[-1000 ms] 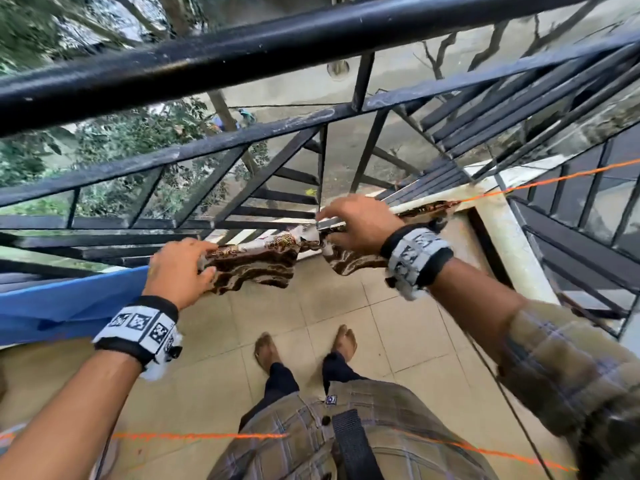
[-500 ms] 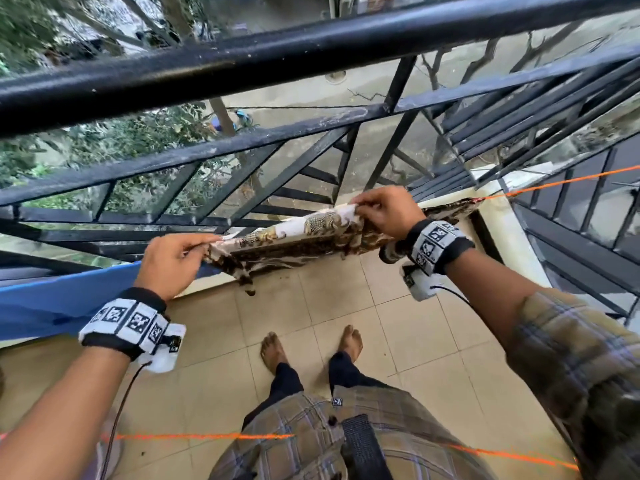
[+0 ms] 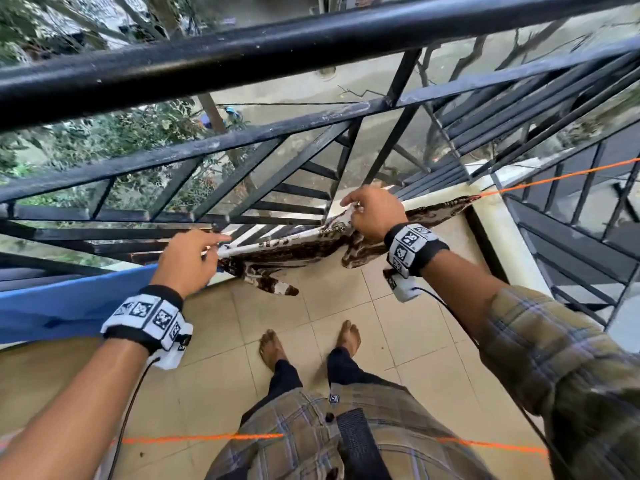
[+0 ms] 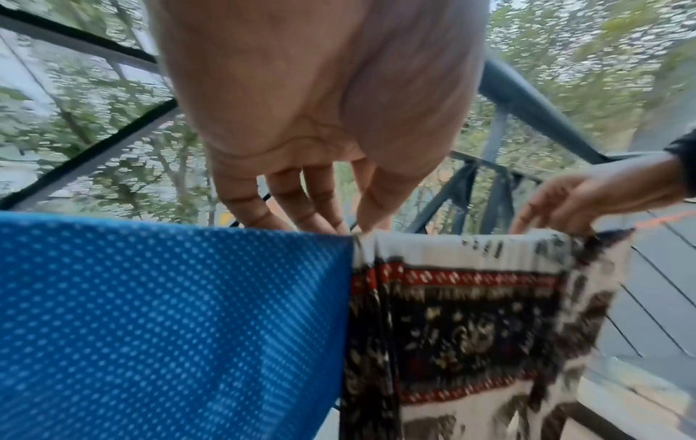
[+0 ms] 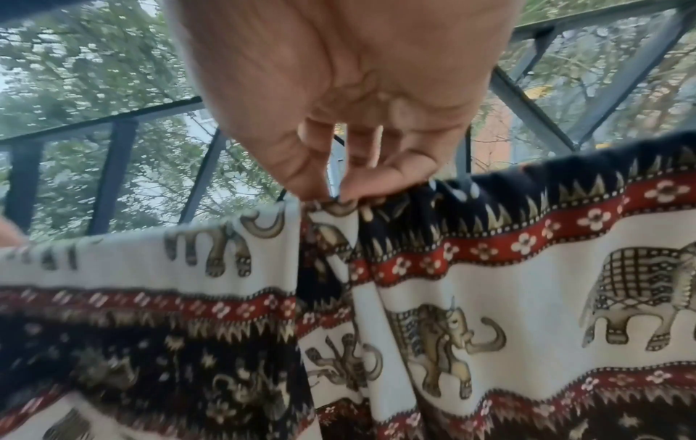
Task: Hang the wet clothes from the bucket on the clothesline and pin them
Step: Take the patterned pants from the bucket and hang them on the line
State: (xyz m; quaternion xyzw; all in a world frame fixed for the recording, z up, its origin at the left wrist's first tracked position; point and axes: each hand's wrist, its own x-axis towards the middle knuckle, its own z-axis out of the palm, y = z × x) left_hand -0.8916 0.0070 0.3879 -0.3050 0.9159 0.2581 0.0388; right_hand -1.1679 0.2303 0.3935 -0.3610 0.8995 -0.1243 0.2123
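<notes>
An elephant-print cloth in white, black and red hangs folded over the orange clothesline along the balcony railing. My left hand pinches its left end at the top fold, index finger stretched out; the left wrist view shows that hand where the print cloth meets a blue one. My right hand pinches the top fold farther right. In the right wrist view thumb and forefinger of this hand nip a gather of the cloth. No bucket or pins are in view.
A blue dotted cloth hangs on the same line to the left, touching the print cloth. The black metal railing stands just beyond the line. A second orange line crosses near my waist. My bare feet stand on a tiled floor.
A second ago the cloth was bunched between my hands. It is now spread along the line with its white edge on top, and my left index finger has straightened.
</notes>
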